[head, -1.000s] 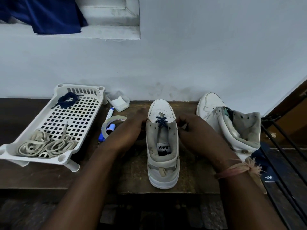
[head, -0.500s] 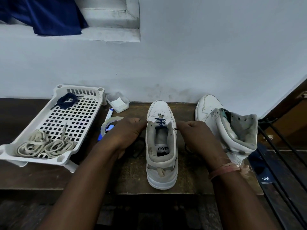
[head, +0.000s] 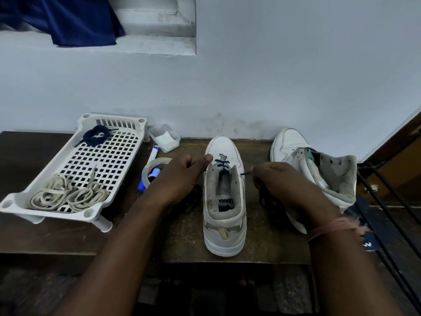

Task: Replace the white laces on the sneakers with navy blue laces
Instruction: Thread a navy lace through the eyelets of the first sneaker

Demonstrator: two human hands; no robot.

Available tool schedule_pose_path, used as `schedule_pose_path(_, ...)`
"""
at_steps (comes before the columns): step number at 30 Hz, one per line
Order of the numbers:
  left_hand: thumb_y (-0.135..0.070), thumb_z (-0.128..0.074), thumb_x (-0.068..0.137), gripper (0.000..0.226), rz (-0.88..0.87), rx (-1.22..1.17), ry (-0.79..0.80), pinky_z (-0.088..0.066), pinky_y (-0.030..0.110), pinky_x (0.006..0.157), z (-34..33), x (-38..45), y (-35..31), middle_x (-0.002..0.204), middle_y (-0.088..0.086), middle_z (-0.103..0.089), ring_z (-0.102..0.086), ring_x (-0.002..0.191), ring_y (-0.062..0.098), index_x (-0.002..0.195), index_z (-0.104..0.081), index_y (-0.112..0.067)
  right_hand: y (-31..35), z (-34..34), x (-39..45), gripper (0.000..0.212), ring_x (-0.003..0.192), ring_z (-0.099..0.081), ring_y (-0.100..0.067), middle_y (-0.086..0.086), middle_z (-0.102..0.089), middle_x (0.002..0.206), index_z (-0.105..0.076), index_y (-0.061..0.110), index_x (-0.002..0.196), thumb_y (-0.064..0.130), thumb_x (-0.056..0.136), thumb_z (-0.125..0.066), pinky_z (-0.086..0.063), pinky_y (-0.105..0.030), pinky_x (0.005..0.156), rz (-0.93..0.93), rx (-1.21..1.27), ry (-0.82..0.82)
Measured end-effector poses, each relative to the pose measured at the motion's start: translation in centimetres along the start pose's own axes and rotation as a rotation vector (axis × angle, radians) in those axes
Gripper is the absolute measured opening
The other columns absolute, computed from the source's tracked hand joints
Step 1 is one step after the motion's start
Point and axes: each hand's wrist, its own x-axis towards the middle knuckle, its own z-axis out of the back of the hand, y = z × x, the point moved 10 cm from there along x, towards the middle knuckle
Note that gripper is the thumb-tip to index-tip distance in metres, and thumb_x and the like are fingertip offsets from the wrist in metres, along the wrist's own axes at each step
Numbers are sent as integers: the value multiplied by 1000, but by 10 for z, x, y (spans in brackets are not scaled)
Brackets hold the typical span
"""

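Note:
A white sneaker (head: 224, 215) stands heel toward me in the middle of the dark bench, with a navy lace (head: 222, 164) crossed through its lowest eyelets. My left hand (head: 182, 176) rests against the shoe's left side, thumb at the collar; what it holds is hidden. My right hand (head: 276, 179) pinches the navy lace end just right of the shoe. A second white sneaker (head: 319, 169) without laces stands to the right. In the white tray (head: 75, 210) lie the removed white laces (head: 68, 196) and a coiled navy lace (head: 96, 136).
A tape roll (head: 155, 166), a blue-and-white pen (head: 150, 163) and a small clear plastic box (head: 165, 139) sit between tray and shoe. A wall rises behind the bench. Dark metal bars (head: 387, 201) stand at the right, and blue cloth (head: 68, 19) hangs top left.
My hands have drawn apart from the shoe's tongue. The right hand pulled the navy lace end out to the right, and the left hand slid down the shoe's left side.

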Motion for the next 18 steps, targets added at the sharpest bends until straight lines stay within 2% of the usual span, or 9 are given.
schedule_pose_path(1, -78, -58, 83, 62, -47, 30, -32, -55, 46, 72, 2, -2, -8, 85, 13, -70, -63, 71, 19, 98, -64, -19, 3, -4, -3, 21, 51, -46, -20, -10, -55, 68, -65, 6, 91, 23, 100, -57, -36, -33, 51, -10, 153, 73)
schedule_pose_path(3, -71, -53, 90, 48, -191, 48, -117, -57, 50, 83, 6, -7, -29, 87, 5, -72, -67, 77, 20, 94, -65, -24, 13, -5, -7, 16, 56, -51, -21, -14, -62, 77, -62, -2, 111, 5, 102, -49, -37, -32, 49, 5, 382, 130)
schedule_pose_path(5, -57, -56, 97, 36, -332, 22, -149, -56, 43, 77, 3, -17, -53, 83, 0, -70, -65, 76, 19, 92, -66, -24, 25, -4, -10, 25, 61, -53, -21, -15, -66, 80, -61, 1, 113, -6, 100, -42, -39, -29, 49, 43, 527, 150)
schedule_pose_path(8, -37, -64, 98, 22, -518, 39, -108, -47, 19, 69, -11, -38, -83, 82, -4, -69, -59, 72, 5, 88, -68, -19, 43, -2, -14, 22, 68, -55, -18, -14, -66, 87, -64, 0, 111, -1, 101, -44, -42, -24, 51, 137, 680, 174)
schedule_pose_path(10, -29, -72, 94, 16, -598, 77, -73, -46, 13, 70, -23, -47, -93, 84, -5, -68, -61, 78, 7, 86, -68, -16, 51, 1, -16, 29, 76, -57, -21, -17, -66, 96, -61, -3, 121, 9, 97, -51, -45, -25, 57, 170, 795, 178)
schedule_pose_path(12, -31, -78, 89, 15, -625, 97, -26, -48, 18, 72, -33, -50, -95, 85, -8, -68, -63, 83, 8, 87, -69, -18, 57, 1, -18, 46, 87, -58, -29, -23, -65, 107, -55, -6, 133, 13, 91, -55, -46, -30, 67, 179, 892, 199)
schedule_pose_path(13, -34, -80, 87, 17, -628, 113, -10, -50, 22, 73, -36, -49, -94, 86, -9, -69, -65, 86, 10, 89, -70, -20, 60, -1, -19, 52, 86, -58, -30, -24, -64, 110, -53, -6, 137, 14, 89, -56, -46, -33, 68, 178, 924, 217)
schedule_pose_path(16, -37, -86, 80, 21, -622, 197, 28, -53, 29, 77, -43, -48, -91, 90, -11, -71, -67, 90, 9, 91, -71, -28, 68, -6, -22, 50, 69, -51, -21, -18, -60, 104, -52, -2, 140, 12, 93, -51, -43, -28, 52, 187, 1049, 244)
schedule_pose_path(18, -40, -87, 77, 27, -598, 213, 74, -53, 29, 82, -46, -48, -90, 95, -13, -73, -68, 95, 6, 97, -72, -29, 71, -7, -21, 49, 70, -49, -19, -16, -57, 101, -50, -4, 142, 7, 94, -47, -42, -25, 51, 212, 1166, 236)
